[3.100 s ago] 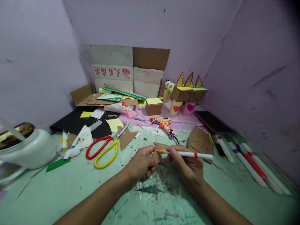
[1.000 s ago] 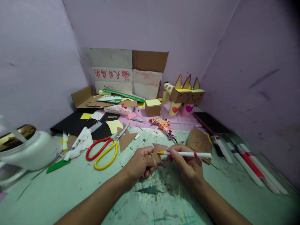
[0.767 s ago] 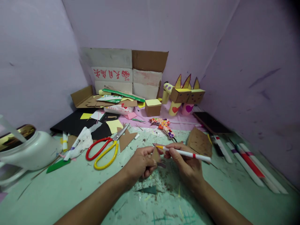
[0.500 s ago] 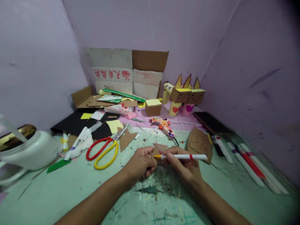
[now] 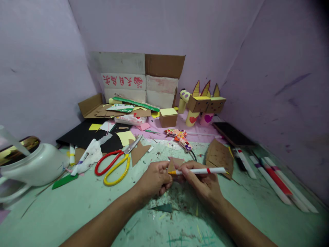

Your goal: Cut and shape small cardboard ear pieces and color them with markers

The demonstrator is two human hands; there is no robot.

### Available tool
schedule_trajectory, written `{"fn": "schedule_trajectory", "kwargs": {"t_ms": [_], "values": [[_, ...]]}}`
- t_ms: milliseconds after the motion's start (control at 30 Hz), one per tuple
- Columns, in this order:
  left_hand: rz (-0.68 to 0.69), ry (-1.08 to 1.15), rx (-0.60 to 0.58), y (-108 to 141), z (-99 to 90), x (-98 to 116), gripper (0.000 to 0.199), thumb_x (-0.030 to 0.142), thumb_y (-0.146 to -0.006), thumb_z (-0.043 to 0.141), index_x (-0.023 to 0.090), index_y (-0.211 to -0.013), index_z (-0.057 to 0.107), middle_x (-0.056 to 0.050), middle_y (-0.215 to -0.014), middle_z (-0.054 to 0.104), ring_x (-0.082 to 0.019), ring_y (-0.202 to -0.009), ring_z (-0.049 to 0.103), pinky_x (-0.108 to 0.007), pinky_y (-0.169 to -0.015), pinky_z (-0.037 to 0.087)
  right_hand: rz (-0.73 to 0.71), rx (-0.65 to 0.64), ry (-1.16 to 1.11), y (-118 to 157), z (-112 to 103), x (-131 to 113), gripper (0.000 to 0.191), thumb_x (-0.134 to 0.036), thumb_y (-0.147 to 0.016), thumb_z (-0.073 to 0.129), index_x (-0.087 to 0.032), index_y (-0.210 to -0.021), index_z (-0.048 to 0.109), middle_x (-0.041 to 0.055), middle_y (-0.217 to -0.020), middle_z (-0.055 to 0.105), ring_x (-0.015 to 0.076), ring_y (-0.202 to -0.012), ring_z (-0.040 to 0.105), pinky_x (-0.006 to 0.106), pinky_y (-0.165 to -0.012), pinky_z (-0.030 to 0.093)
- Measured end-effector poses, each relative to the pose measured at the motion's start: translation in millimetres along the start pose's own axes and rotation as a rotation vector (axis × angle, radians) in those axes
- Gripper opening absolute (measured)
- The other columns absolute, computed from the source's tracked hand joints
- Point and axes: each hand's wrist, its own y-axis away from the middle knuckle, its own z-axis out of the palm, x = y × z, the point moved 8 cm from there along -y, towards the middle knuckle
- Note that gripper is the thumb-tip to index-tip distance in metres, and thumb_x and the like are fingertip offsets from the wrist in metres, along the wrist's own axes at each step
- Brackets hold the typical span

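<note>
Between thumb and fingers, my left hand [image 5: 158, 178] pinches a small pointed piece of cardboard [image 5: 177, 162] above the table. My right hand [image 5: 203, 181] is closed around a white marker [image 5: 200, 171] with a red band and an orange-yellow tip end. The marker lies almost level, its tip end at the cardboard piece near my left thumb. My right fingertips hide part of the cardboard. Left of my hands rest scissors [image 5: 117, 168] with one red and one yellow handle, blades pointing away, beside a cardboard scrap [image 5: 138, 152].
A patterned glue gun [image 5: 180, 137] lies beyond my hands. Behind it stand a small cardboard box [image 5: 168, 119] and cardboard figures [image 5: 205, 104] with pointed ears. Several markers [image 5: 272, 181] lie at right, near a dark tablet-like slab [image 5: 232, 133]. A white pot [image 5: 33, 164] stands at left.
Almost nothing differs. The marker's tip end has shifted very slightly at the cardboard piece, and both hands keep their hold. The whole view has moved a little.
</note>
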Motion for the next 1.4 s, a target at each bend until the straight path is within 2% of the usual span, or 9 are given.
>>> {"fn": "schedule_trajectory", "kwargs": {"t_ms": [200, 400, 600, 900, 1033, 1233, 1400], "values": [[0.004, 0.005, 0.013, 0.4, -0.6, 0.5, 0.021, 0.022, -0.062, 0.053, 0.015, -0.082, 0.057, 0.009, -0.042, 0.042, -0.003, -0.028, 0.028, -0.014, -0.029, 0.019, -0.014, 0.118, 0.038, -2.3, -11.3, -0.1, 0.020, -0.031, -0.085, 0.053, -0.017, -0.079, 0.065, 0.0029, -0.063, 0.063, 0.0147, -0.057, 0.057, 0.025, -0.053, 0.046], [-0.010, 0.033, 0.009, 0.2, -1.9, -2.6, 0.021, 0.020, -0.060, 0.052, 0.015, -0.080, 0.056, 0.008, -0.041, 0.043, -0.003, -0.028, 0.028, -0.014, -0.028, 0.019, 0.002, 0.040, 0.025, -4.6, -8.4, 2.1, 0.024, -0.033, -0.085, 0.053, -0.017, -0.069, 0.060, 0.0008, -0.056, 0.058, 0.0133, -0.052, 0.053, 0.024, -0.049, 0.041], [-0.062, 0.024, 0.019, -0.2, -4.8, -6.0, 0.039, 0.016, -0.059, 0.050, 0.014, -0.097, 0.058, 0.009, -0.038, 0.043, -0.005, -0.027, 0.027, -0.015, -0.028, 0.018, 0.000, 0.188, -0.089, -5.6, -26.3, 1.1, 0.021, -0.033, -0.087, 0.051, -0.017, -0.077, 0.061, -0.0009, -0.056, 0.058, 0.0128, -0.052, 0.055, 0.024, -0.053, 0.044], [-0.061, 0.038, 0.001, -1.5, -3.1, -7.2, 0.039, 0.018, -0.060, 0.051, 0.014, -0.097, 0.058, 0.009, -0.039, 0.045, -0.004, -0.026, 0.027, -0.014, -0.028, 0.018, -0.012, 0.159, 0.083, -5.0, -23.1, 1.3, 0.010, -0.029, -0.081, 0.056, -0.019, -0.082, 0.058, 0.0012, -0.066, 0.065, 0.0159, -0.058, 0.063, 0.024, -0.053, 0.046], [-0.062, 0.044, 0.017, -1.2, -3.2, -5.8, 0.040, 0.017, -0.058, 0.050, 0.014, -0.097, 0.058, 0.009, -0.039, 0.044, -0.004, -0.026, 0.028, -0.014, -0.028, 0.018, -0.081, 0.136, 0.159, -5.6, -20.4, -5.9, 0.009, -0.028, -0.080, 0.057, -0.019, -0.078, 0.061, 0.0027, -0.067, 0.067, 0.0165, -0.058, 0.063, 0.025, -0.052, 0.047], [-0.057, 0.024, 0.015, -1.8, -3.8, -5.5, 0.033, 0.017, -0.059, 0.050, 0.015, -0.091, 0.058, 0.009, -0.039, 0.045, -0.004, -0.026, 0.028, -0.014, -0.028, 0.019, -0.244, 0.159, 0.181, -2.7, -20.5, -22.5, 0.007, -0.020, -0.081, 0.058, -0.020, -0.080, 0.065, 0.0040, -0.074, 0.070, 0.0166, -0.065, 0.065, 0.026, -0.059, 0.050], [-0.058, 0.041, 0.041, -0.6, -4.3, -4.5, 0.026, 0.017, -0.059, 0.051, 0.015, -0.085, 0.056, 0.009, -0.039, 0.044, -0.003, -0.026, 0.027, -0.013, -0.027, 0.018, -0.308, 0.113, 0.217, -2.1, -17.3, -25.9, 0.010, -0.014, -0.080, 0.059, -0.020, -0.085, 0.065, 0.0046, -0.077, 0.069, 0.0170, -0.068, 0.064, 0.028, -0.062, 0.049]]}}
